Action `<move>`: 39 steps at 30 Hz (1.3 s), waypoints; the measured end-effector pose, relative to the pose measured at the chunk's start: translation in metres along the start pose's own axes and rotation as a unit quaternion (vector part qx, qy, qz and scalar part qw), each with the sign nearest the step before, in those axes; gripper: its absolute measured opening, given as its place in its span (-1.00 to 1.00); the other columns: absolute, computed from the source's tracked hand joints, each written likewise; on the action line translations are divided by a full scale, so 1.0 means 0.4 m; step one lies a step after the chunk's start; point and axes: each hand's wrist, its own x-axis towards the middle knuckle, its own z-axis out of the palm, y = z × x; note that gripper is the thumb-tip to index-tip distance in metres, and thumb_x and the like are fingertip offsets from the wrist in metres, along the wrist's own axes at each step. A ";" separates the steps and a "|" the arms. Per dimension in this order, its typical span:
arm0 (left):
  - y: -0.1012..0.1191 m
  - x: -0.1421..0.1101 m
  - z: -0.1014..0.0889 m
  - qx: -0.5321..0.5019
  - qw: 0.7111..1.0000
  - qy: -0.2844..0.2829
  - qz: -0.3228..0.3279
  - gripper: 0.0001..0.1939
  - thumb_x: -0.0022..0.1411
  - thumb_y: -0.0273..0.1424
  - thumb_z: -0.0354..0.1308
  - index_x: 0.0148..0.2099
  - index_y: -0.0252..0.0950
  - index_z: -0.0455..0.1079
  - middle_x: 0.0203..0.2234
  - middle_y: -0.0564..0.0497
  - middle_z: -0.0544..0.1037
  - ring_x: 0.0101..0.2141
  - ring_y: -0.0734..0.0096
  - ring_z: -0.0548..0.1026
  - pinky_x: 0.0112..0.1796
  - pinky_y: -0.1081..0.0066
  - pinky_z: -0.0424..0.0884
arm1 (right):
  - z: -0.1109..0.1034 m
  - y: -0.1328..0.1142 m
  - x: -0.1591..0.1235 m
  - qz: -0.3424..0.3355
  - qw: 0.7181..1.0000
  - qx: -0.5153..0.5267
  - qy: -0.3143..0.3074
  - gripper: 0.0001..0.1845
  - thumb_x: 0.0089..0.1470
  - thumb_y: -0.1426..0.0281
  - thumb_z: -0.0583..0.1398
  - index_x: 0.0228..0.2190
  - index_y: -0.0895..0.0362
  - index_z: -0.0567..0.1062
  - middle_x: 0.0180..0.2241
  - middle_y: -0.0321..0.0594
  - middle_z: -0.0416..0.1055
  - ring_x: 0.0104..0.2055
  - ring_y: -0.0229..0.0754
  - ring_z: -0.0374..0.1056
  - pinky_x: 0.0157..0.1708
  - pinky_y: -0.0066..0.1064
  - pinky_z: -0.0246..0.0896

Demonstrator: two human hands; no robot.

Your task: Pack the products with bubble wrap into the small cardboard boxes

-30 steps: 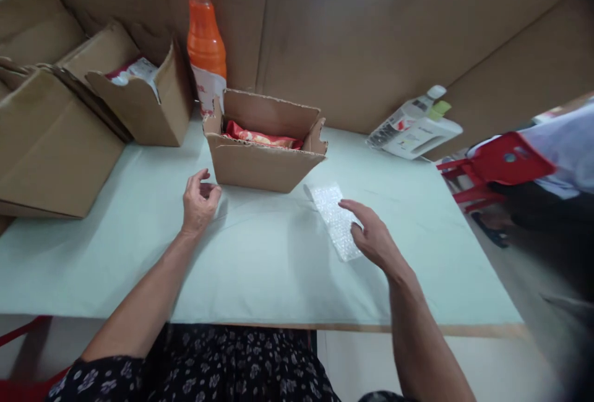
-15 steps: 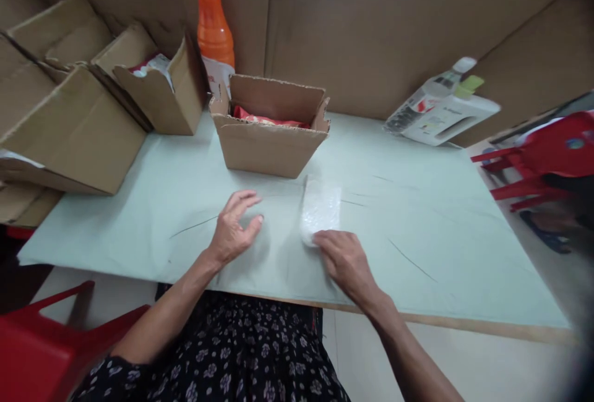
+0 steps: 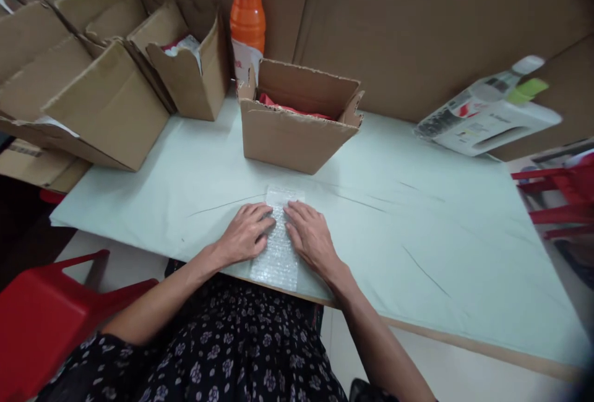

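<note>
A clear bubble wrap bag (image 3: 278, 266) lies lengthwise on the table, its near end reaching the front edge. My left hand (image 3: 245, 235) rests on its left side with the fingers loosely bent and apart. On the opposite side my right hand (image 3: 313, 235) lies with its fingers stretched over the wrap. Both hands touch the bag, and neither is closed round it. Parts of its side edges are hidden under the fingers.
Behind the bag stands an open cardboard box (image 3: 292, 139) with red packets (image 3: 297, 109) inside. More cardboard boxes (image 3: 106, 105) fill the left. An orange bottle (image 3: 248, 18) and white jug (image 3: 496, 124) stand at the back. A red stool (image 3: 51, 309) is lower left.
The bubble wrap, held small near my right hand before, now lies longer and nearer to me. My left hand has moved right onto it. The view has shifted left.
</note>
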 end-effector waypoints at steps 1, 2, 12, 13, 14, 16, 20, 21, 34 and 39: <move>0.000 0.005 -0.004 0.007 1.000 -0.009 -0.001 -0.57 0.13 -0.59 0.10 0.06 -0.32 0.48 0.17 -0.24 0.45 0.22 -0.05 0.34 0.20 -0.10 0.30 | 0.014 0.014 0.020 0.005 1.000 -0.027 -0.007 -0.60 0.32 0.43 0.07 0.13 0.17 0.48 0.22 0.02 0.39 0.30 0.12 0.23 0.15 0.00 0.21; 0.000 0.007 -0.008 0.010 1.000 -0.013 -0.002 -0.56 0.13 -0.59 0.10 0.06 -0.31 0.48 0.17 -0.24 0.45 0.22 -0.06 0.34 0.20 -0.11 0.30 | 0.024 0.026 0.034 0.005 0.999 -0.043 -0.013 -0.58 0.31 0.43 0.07 0.14 0.17 0.47 0.25 0.02 0.36 0.33 0.13 0.19 0.17 0.03 0.18; 0.020 -0.120 -0.054 -0.128 0.991 0.034 -0.012 -0.57 0.20 -0.53 0.16 0.12 -0.20 0.46 0.19 -0.14 0.47 0.26 0.04 0.33 0.20 -0.12 0.33 | -0.061 0.017 -0.226 -0.101 0.991 0.041 -0.076 -0.43 0.18 0.46 0.14 0.22 0.05 0.36 0.27 -0.05 0.34 0.31 0.09 0.23 0.15 0.07 0.23; 0.025 -0.125 -0.053 -0.148 0.988 0.031 -0.011 -0.56 0.20 -0.53 0.16 0.13 -0.20 0.46 0.18 -0.13 0.48 0.26 0.05 0.33 0.21 -0.12 0.33 | -0.059 0.003 -0.249 -0.106 0.990 0.039 -0.090 -0.45 0.17 0.47 0.15 0.19 0.06 0.39 0.26 -0.05 0.35 0.30 0.10 0.24 0.14 0.07 0.24; 0.029 -0.126 -0.049 -0.163 0.986 0.026 -0.010 -0.56 0.20 -0.52 0.17 0.13 -0.20 0.46 0.17 -0.13 0.50 0.26 0.05 0.33 0.21 -0.11 0.33 | -0.051 -0.012 -0.264 -0.104 0.990 0.034 -0.091 -0.51 0.18 0.47 0.15 0.15 0.06 0.43 0.25 -0.04 0.36 0.28 0.11 0.25 0.12 0.06 0.25; 0.035 -0.119 -0.038 -0.178 0.984 0.011 -0.009 -0.59 0.22 -0.48 0.19 0.12 -0.21 0.47 0.14 -0.13 0.52 0.26 0.04 0.34 0.21 -0.12 0.32 | -0.029 -0.037 -0.271 -0.088 0.994 0.023 -0.060 -0.65 0.23 0.48 0.15 0.02 0.05 0.52 0.18 -0.03 0.43 0.22 0.09 0.31 0.07 0.02 0.28; 0.032 -0.099 -0.022 -0.181 0.983 -0.014 -0.012 -0.60 0.27 -0.30 0.25 0.14 -0.22 0.46 0.10 -0.13 0.56 0.26 0.03 0.34 0.21 -0.11 0.31 | -0.003 -0.067 -0.234 -0.078 0.997 0.026 -0.008 -0.73 0.23 0.52 0.14 -0.08 0.09 0.54 0.14 0.03 0.43 0.13 0.06 0.35 -0.01 -0.04 0.31; 0.030 -0.098 -0.022 -0.184 0.983 -0.016 -0.015 -0.59 0.29 -0.27 0.24 0.16 -0.22 0.45 0.10 -0.12 0.56 0.26 0.04 0.34 0.21 -0.10 0.31 | -0.005 -0.072 -0.225 -0.085 0.996 0.032 -0.016 -0.68 0.20 0.54 0.14 -0.04 0.10 0.53 0.17 0.05 0.39 0.14 0.07 0.33 0.00 -0.02 0.31; -0.012 -0.117 -0.096 -0.353 0.933 -0.057 -0.045 -0.55 0.36 -0.22 0.14 0.25 -0.13 0.39 0.20 -0.15 0.48 0.23 0.09 0.42 0.20 0.03 0.38 | 0.035 -0.111 -0.192 0.023 0.977 0.187 0.095 -0.76 0.33 0.42 0.12 -0.19 0.02 0.61 -0.23 -0.19 0.63 -0.17 -0.08 0.54 -0.15 -0.20 0.45; 0.013 -0.107 -0.060 -0.301 0.943 0.026 -0.138 -0.56 0.25 -0.32 0.23 0.17 -0.20 0.45 -0.01 -0.09 0.62 -0.03 0.20 0.58 0.02 0.20 0.52 | 0.045 -0.096 -0.121 0.167 0.946 0.231 0.156 -0.73 0.33 0.26 0.13 -0.22 0.05 0.62 -0.28 -0.19 0.63 -0.27 -0.09 0.54 -0.23 -0.27 0.49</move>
